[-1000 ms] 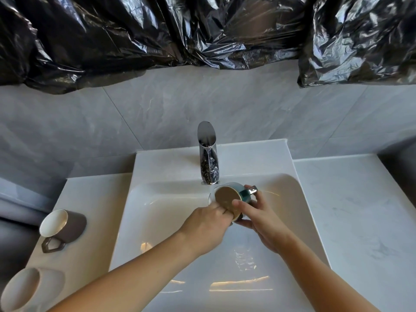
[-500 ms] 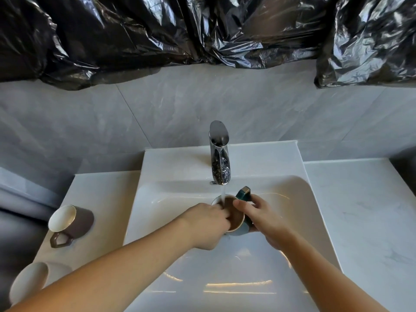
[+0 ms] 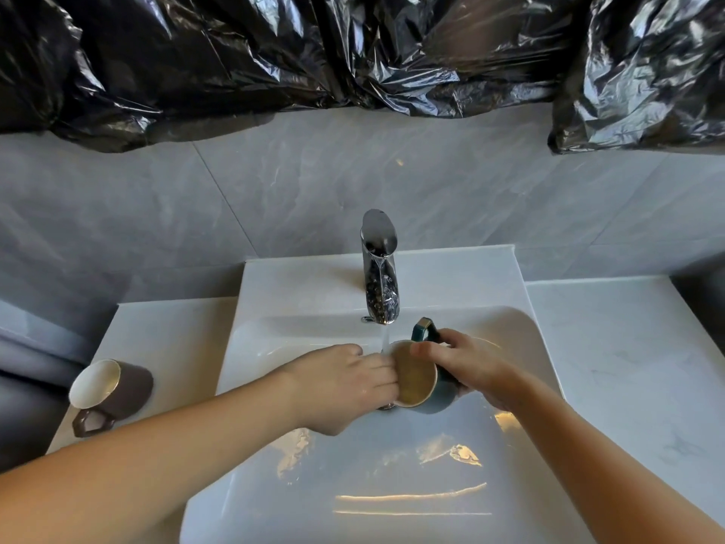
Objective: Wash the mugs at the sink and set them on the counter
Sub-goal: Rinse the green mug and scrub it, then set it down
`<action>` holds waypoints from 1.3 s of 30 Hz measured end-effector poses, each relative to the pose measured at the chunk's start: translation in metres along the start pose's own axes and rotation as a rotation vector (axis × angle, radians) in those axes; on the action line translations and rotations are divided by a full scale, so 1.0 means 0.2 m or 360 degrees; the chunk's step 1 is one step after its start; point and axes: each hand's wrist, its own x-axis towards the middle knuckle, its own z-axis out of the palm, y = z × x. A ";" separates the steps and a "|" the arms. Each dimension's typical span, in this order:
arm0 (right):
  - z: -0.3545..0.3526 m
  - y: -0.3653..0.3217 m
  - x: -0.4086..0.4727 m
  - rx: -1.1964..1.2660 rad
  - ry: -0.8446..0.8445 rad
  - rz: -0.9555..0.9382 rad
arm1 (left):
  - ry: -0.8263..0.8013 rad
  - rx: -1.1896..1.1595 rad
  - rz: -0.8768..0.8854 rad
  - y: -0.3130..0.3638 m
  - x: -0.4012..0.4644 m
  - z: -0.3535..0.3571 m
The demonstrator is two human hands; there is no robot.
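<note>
- Teal mug [image 3: 435, 392] sits over the sink [image 3: 392, 484] basin, just below and in front of the tap [image 3: 379, 268]. I see it tipped on its side, mouth facing the camera and slightly left, handle up and toward the tap.
- Mug interior reads tan/gold; rim has a thin gold edge.
- Right hand [image 3: 474, 367] is clamped on the mug from the right side: thumb over the rim at the top, fingers wrapped round the body near the handle.
- Left hand [image 3: 341, 386] is at the mug's mouth from the left, fingers together, tips touching the rim. I cannot tell how far they reach inside.
- Thin stream of water [image 3: 385, 339] falls from the tap and lands at the mug's upper left rim, by the left fingertips.
- Basin is white, glossy, with bright streaks of reflected light in the near half.
- Brown mug [image 3: 125, 386] lies on its side on the left counter [image 3: 168, 339], white inside facing left, angular handle toward the camera. Well apart from the hands.
- Right counter is pale marble.
- Grey tiled wall [image 3: 274, 198] behind the tap; crumpled black plastic [image 3: 274, 53] hangs across the top.
</note>
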 end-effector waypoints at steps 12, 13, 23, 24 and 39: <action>-0.05 -0.11 -0.04 -0.0445 -0.0379 0.0188 | 0.0140 0.0056 0.0255 -0.03 0.04 0.05; -0.04 -0.11 -0.04 -0.0404 -0.0404 0.0191 | 0.0184 0.0039 0.0258 -0.04 0.02 0.05; 0.11 0.07 -0.01 0.0549 -0.0283 0.0111 | 0.0443 -0.0348 -0.0285 -0.01 -0.02 0.24; 0.13 0.08 -0.02 0.0566 -0.0276 0.0088 | 0.0434 -0.0361 -0.0289 0.00 -0.02 0.24; -0.02 -0.02 -0.02 -0.0210 -0.0261 0.0084 | 0.0104 -0.0068 0.0054 -0.07 -0.05 0.08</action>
